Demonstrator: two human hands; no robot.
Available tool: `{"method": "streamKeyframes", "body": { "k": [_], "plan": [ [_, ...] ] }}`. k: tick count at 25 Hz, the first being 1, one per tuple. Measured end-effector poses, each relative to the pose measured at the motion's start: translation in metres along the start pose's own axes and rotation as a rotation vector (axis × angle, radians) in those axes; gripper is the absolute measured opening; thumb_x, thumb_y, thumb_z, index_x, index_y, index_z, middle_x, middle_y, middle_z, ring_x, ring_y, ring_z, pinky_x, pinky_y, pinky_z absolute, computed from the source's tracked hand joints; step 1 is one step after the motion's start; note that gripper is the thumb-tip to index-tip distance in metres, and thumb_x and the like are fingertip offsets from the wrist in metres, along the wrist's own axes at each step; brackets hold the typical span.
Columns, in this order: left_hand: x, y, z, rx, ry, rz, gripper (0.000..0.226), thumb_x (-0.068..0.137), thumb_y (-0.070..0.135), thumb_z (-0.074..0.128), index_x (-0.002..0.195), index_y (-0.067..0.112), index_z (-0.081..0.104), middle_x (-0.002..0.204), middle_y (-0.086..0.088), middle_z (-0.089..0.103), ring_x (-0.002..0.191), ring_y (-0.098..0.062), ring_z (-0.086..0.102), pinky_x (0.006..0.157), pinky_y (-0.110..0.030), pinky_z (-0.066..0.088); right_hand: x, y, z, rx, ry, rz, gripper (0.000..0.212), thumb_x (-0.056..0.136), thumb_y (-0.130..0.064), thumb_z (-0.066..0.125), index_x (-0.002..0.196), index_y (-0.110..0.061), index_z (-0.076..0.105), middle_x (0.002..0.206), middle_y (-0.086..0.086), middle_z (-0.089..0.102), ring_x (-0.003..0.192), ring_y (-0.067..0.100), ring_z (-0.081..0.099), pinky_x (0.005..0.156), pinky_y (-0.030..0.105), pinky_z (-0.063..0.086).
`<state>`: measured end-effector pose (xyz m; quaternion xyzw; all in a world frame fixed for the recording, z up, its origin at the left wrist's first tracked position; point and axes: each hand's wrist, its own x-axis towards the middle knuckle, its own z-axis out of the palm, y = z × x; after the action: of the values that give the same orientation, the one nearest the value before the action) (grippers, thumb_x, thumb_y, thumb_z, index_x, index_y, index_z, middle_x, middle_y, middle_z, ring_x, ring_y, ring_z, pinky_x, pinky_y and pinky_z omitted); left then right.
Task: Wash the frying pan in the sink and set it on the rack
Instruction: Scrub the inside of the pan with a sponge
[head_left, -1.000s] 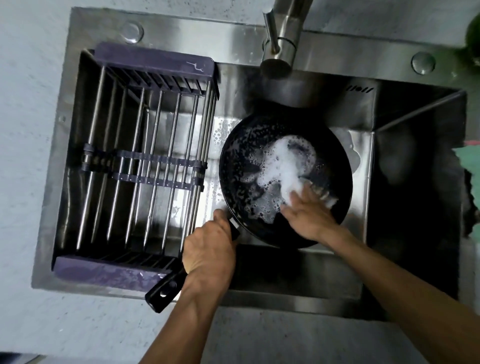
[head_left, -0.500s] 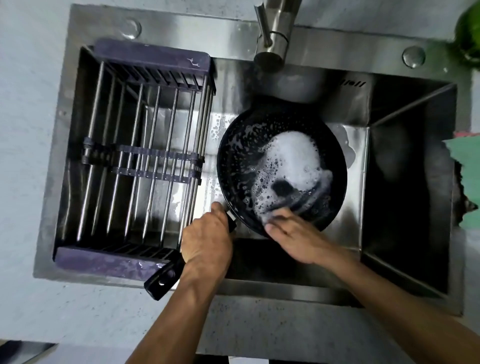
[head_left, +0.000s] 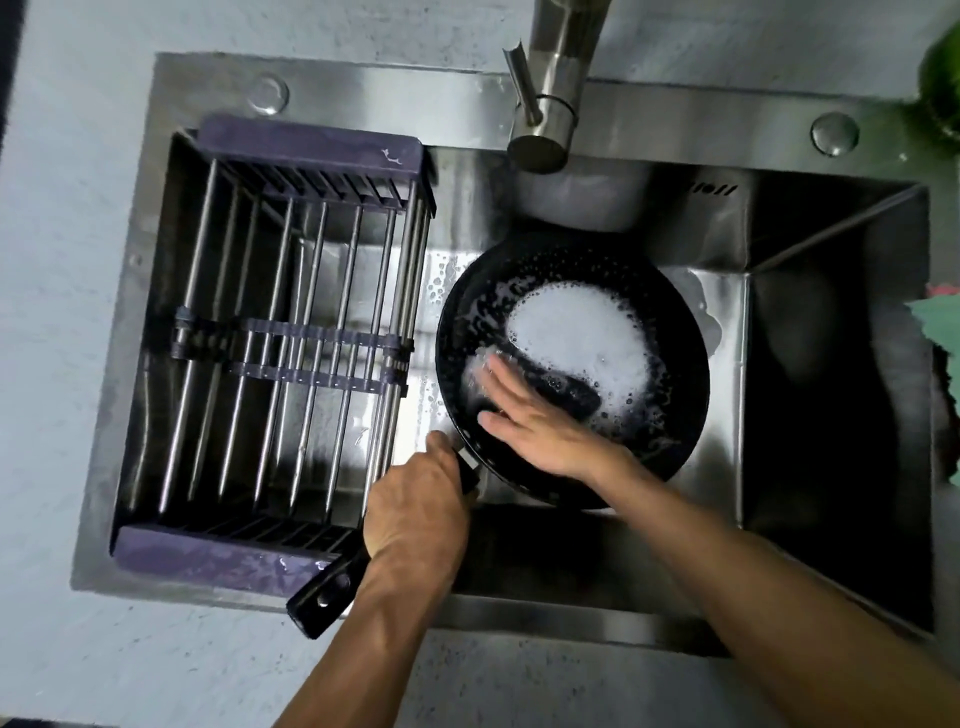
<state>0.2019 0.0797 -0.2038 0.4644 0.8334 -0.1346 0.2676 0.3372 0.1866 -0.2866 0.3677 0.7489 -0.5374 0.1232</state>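
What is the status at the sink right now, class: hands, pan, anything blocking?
Left hand grips pan handle. Right hand flat, fingers straight, scrubbing inside soapy frying pan. Rack holds nothing, path unobstructed.

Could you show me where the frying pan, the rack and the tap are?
frying pan (head_left: 670, 332): head view, on its dark inner wall, right side.
rack (head_left: 306, 148): head view, on its purple far end bar.
tap (head_left: 537, 150): head view, on the spout end.

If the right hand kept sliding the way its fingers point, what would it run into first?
The right hand points up-left across the frying pan, so it would likely meet the pan's left wall first, then the rack beyond; depth is unclear.
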Motion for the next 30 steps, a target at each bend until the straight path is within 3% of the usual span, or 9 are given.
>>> {"method": "streamKeyframes", "body": {
  "k": [3,6,10,14,18,22,26,28,30],
  "plan": [
    [0.000,-0.002,0.002,-0.031,0.005,-0.027,0.024,0.105,0.039,0.037,0.102,0.021,0.052,0.085,0.001,0.065,0.077,-0.021,0.063,0.062,-0.029,0.035,0.042,0.014,-0.035,-0.156,0.265,0.363,0.073,0.101,-0.062,0.021,0.157,-0.033,-0.017,0.161,-0.009,-0.030,0.150,0.017,-0.024,0.123,0.052,-0.002],
    [0.000,-0.002,0.003,-0.002,-0.010,-0.017,0.023,0.104,0.037,0.037,0.106,0.020,0.052,0.092,-0.001,0.068,0.086,-0.022,0.067,0.063,-0.030,0.036,0.046,0.021,-0.027,-0.412,0.161,0.049,0.068,0.103,-0.058,0.020,0.156,-0.035,-0.017,0.163,-0.003,-0.027,0.150,0.020,-0.023,0.125,0.052,-0.001],
    [0.001,0.000,0.000,0.013,-0.048,-0.045,0.023,0.105,0.033,0.034,0.107,0.020,0.053,0.097,-0.002,0.068,0.090,-0.022,0.067,0.064,-0.029,0.035,0.056,0.026,-0.043,-0.329,0.368,0.424,0.071,0.103,-0.057,0.020,0.158,-0.029,-0.015,0.161,-0.001,-0.031,0.149,0.022,-0.025,0.123,0.055,-0.003],
    [0.000,0.000,0.001,-0.016,-0.050,-0.057,0.025,0.105,0.037,0.034,0.103,0.021,0.053,0.095,-0.001,0.068,0.088,-0.022,0.067,0.063,-0.029,0.034,0.076,-0.001,-0.022,-0.260,0.315,0.031,0.074,0.104,-0.052,0.027,0.155,-0.030,-0.022,0.155,-0.002,-0.038,0.146,0.016,-0.029,0.124,0.044,-0.009],
    [0.001,-0.001,0.004,-0.032,-0.039,-0.062,0.028,0.104,0.042,0.033,0.104,0.022,0.053,0.090,0.001,0.067,0.084,-0.021,0.067,0.060,-0.029,0.035,0.075,0.024,-0.044,-0.363,0.617,0.501,0.074,0.104,-0.049,0.024,0.159,-0.013,-0.009,0.164,0.014,-0.019,0.153,0.028,-0.015,0.125,0.049,-0.001],
    [-0.001,-0.003,0.004,0.012,-0.020,0.026,0.019,0.104,0.038,0.039,0.113,0.023,0.043,0.082,0.007,0.058,0.076,-0.017,0.062,0.059,-0.027,0.037,0.069,0.026,-0.062,-0.626,0.313,0.068,0.068,0.105,-0.046,0.025,0.159,-0.022,-0.009,0.162,0.003,-0.027,0.152,0.022,-0.018,0.124,0.040,-0.011],
    [0.001,-0.003,0.000,-0.031,-0.044,-0.011,0.017,0.101,0.036,0.045,0.111,0.021,0.044,0.093,0.001,0.066,0.085,-0.023,0.066,0.061,-0.029,0.038,-0.009,0.066,-0.085,-0.706,0.200,0.371,0.064,0.105,-0.047,0.025,0.159,-0.015,0.015,0.167,0.011,-0.010,0.154,0.028,-0.011,0.122,0.043,-0.010],
    [0.000,0.000,-0.002,-0.036,-0.064,-0.015,0.018,0.099,0.035,0.050,0.108,0.021,0.041,0.092,0.000,0.065,0.086,-0.025,0.065,0.061,-0.030,0.038,-0.050,0.061,-0.063,-0.598,-0.098,0.355,0.062,0.106,-0.049,0.018,0.157,-0.014,0.021,0.167,0.012,-0.006,0.154,0.028,-0.009,0.123,0.042,-0.007],
    [0.001,0.001,-0.003,-0.017,-0.062,-0.006,0.020,0.098,0.033,0.052,0.109,0.022,0.041,0.090,0.000,0.063,0.086,-0.025,0.065,0.061,-0.030,0.038,-0.070,0.057,-0.052,-0.589,-0.071,0.308,0.069,0.101,-0.047,0.002,0.155,-0.015,0.029,0.167,0.013,0.009,0.154,0.030,0.003,0.124,0.043,-0.001]
  ]
}}
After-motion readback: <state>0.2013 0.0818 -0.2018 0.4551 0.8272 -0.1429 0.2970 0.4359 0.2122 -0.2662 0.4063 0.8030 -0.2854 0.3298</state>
